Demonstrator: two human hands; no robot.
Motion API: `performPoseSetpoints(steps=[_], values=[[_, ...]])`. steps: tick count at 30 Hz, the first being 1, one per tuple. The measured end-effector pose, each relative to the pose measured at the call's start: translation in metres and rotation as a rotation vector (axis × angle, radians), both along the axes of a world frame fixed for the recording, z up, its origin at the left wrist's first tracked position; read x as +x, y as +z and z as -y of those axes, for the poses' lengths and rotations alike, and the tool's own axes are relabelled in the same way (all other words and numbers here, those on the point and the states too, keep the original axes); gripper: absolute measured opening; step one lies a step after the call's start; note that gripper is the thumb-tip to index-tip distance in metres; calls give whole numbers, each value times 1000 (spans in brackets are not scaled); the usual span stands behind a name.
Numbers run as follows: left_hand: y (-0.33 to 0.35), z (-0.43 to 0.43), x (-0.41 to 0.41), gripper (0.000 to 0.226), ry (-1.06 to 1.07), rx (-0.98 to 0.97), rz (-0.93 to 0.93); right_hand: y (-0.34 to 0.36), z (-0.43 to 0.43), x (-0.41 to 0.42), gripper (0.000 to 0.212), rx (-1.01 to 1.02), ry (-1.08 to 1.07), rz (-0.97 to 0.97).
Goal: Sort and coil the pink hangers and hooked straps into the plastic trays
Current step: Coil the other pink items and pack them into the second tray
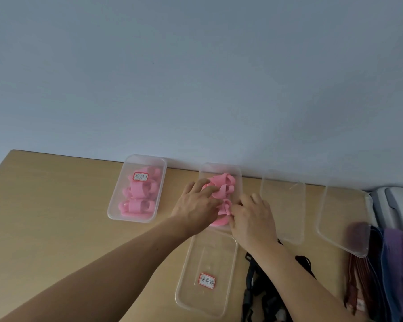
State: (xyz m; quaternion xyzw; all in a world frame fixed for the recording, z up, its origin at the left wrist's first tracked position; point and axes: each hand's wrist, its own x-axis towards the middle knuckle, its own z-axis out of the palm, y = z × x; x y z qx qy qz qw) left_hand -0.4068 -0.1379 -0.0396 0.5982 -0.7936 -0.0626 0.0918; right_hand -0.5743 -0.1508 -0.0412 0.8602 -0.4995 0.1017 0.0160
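Note:
A clear plastic tray (238,173) by the wall holds coiled pink straps (223,188). My left hand (196,205) rests over the tray's left side with its fingers spread on the pink pieces. My right hand (251,217) presses at the tray's near right corner, fingertips pinching a pink strap. To the left, a lidded tray (117,212) with a red-bordered label (140,176) holds several coiled pink pieces (138,201). A clear lid (191,298) with another label (207,280) lies on the table in front of the open tray.
Two more clear trays or lids (281,205) (342,219) lie to the right. Black straps (261,296) are piled at the near edge. Purple and dark red straps (381,275) sit at the right beside a white object (395,203). The wooden table (45,205) meets a pale wall.

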Motion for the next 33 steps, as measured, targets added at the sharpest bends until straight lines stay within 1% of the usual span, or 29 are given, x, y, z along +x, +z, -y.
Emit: performPoseSetpoints(steps=[3,5,8,11,12,13,15,18,20,23,24,26,29,33], values=[[-4,-1,4,22,10,39,-14,-1,-5,-3,18,-6,-13,63],[-7,-3,6,27,19,78,-19,-2,-11,-4,25,12,13,50],[-9,-4,7,33,-10,86,-15,-2,-17,-3,32,23,33,13],[-6,-6,11,71,-40,216,83,3,-19,0,32,47,21,-16],[-6,-7,13,72,-51,229,105,5,-20,0,30,58,10,-22],[-5,-8,15,64,-57,219,112,8,-21,1,29,69,-2,-18],[-3,-11,18,47,-56,162,65,16,-27,4,27,90,-34,22],[7,-24,22,42,-2,108,-40,25,-45,7,24,110,-94,124],[14,-39,25,39,29,75,-150,24,-62,9,22,148,-120,170],[15,-66,33,25,19,22,-284,17,-93,14,17,249,-185,230],[13,-74,35,22,11,41,-301,13,-103,15,16,261,-229,266],[7,-87,39,23,-5,141,-284,8,-118,20,21,291,-321,283],[-7,-98,45,32,-17,272,-245,-2,-132,26,35,404,-430,201],[-17,-108,49,35,-29,354,-231,-14,-142,34,52,484,-598,88]])
